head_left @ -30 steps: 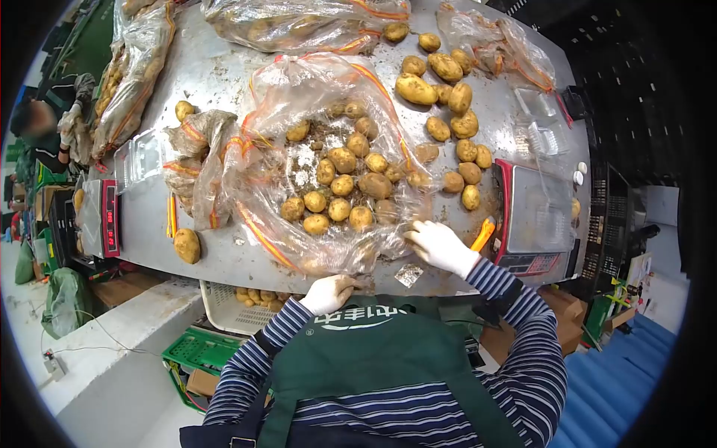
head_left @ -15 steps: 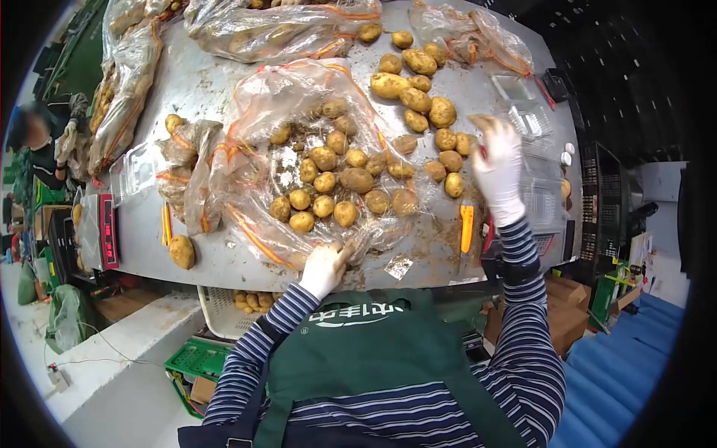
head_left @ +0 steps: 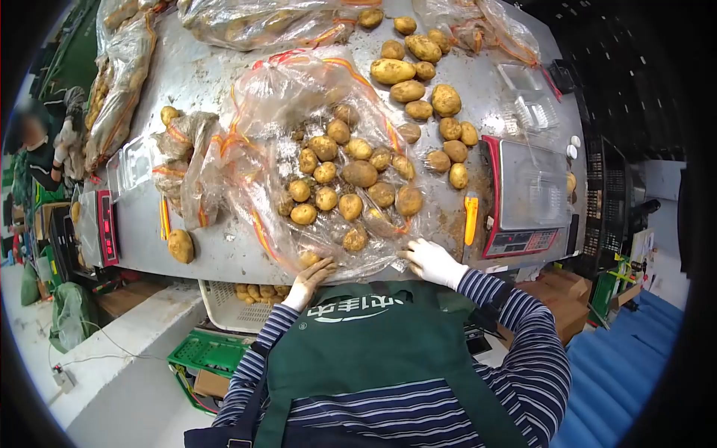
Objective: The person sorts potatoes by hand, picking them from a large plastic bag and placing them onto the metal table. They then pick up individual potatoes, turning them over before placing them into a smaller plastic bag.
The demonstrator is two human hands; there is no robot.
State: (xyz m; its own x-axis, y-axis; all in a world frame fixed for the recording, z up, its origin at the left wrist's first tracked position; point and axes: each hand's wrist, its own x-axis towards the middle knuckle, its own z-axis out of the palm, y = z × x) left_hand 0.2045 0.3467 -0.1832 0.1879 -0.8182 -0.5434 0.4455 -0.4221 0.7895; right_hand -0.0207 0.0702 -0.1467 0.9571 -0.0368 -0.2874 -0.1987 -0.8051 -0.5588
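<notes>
A large clear plastic bag [head_left: 261, 97] with red and orange stripes lies spread on the metal table, its potatoes [head_left: 359, 174] showing, several seen through film. At its near left edge, my gloved left hand [head_left: 306, 284] rests with fingers stretched out, close to a potato [head_left: 309, 259]. My gloved right hand [head_left: 435, 263] is at the bag's near right edge, its bent fingers closed on the film. Some fingertips there are hard to make out. To the right of the bag, loose potatoes [head_left: 446, 100] form a trail toward the far side.
A red-framed scale [head_left: 515, 240] with clear plastic trays [head_left: 538, 198] stands at the right. An orange cutter [head_left: 470, 218] lies beside it. Other potato bags [head_left: 261, 28] line the far side. Below the table's edge is a white basket [head_left: 220, 306]. Another person [head_left: 45, 142] works at far left.
My right hand has moved from the loose potatoes at the right down to the bag's near edge, uncovering the scale. My left hand has shifted slightly left, its fingers straightening. Another potato shows near the bag's front.
</notes>
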